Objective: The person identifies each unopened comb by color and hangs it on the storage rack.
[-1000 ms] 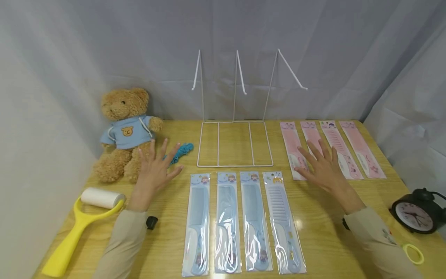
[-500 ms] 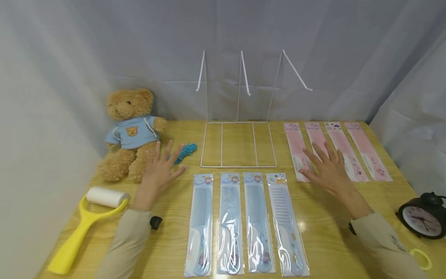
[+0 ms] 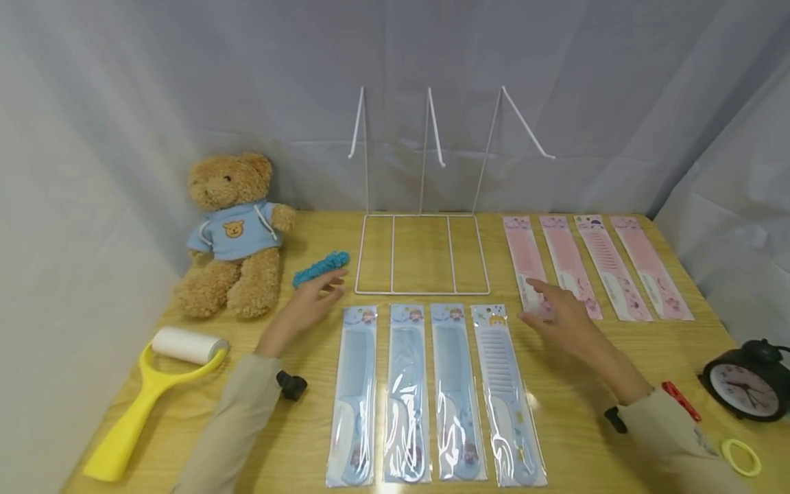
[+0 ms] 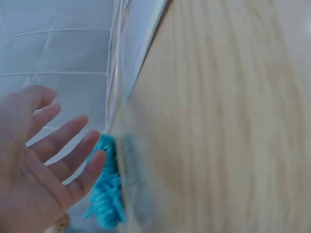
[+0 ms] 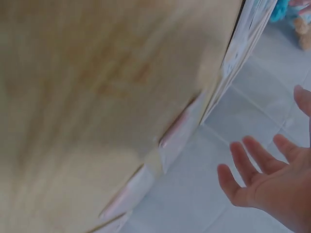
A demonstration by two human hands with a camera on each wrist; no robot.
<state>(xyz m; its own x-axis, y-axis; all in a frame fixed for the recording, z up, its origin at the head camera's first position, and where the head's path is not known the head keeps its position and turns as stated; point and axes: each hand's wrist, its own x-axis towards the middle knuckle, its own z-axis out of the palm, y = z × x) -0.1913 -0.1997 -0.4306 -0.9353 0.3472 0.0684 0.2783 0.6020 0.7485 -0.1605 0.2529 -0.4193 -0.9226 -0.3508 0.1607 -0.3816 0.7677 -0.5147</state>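
Note:
My left hand [image 3: 305, 312] hovers just in front of a coiled blue cord [image 3: 321, 267], its fingers loosely bent and holding nothing. In the left wrist view the same blue cord [image 4: 107, 187] shows behind the fingertips. My right hand [image 3: 568, 322] is above the near end of the leftmost pink packaged comb [image 3: 524, 257], also empty, with relaxed fingers. Several pink packaged combs lie in a row at the back right. Between my hands, several blue packaged combs, such as one blue comb [image 3: 352, 367], lie side by side in clear sleeves.
A white wire rack [image 3: 422, 293] with three upright hooks stands at the back middle. A teddy bear [image 3: 237, 230] sits at the back left, a yellow-handled roller [image 3: 151, 394] nearer. At right are a black alarm clock [image 3: 743, 384], a red item [image 3: 681, 401] and a yellow ring [image 3: 740, 457].
Both hands have turned and their spread fingers have relaxed; the left has shifted right and the right slightly left. The red item by the right sleeve has come into sight. The view shifted slightly.

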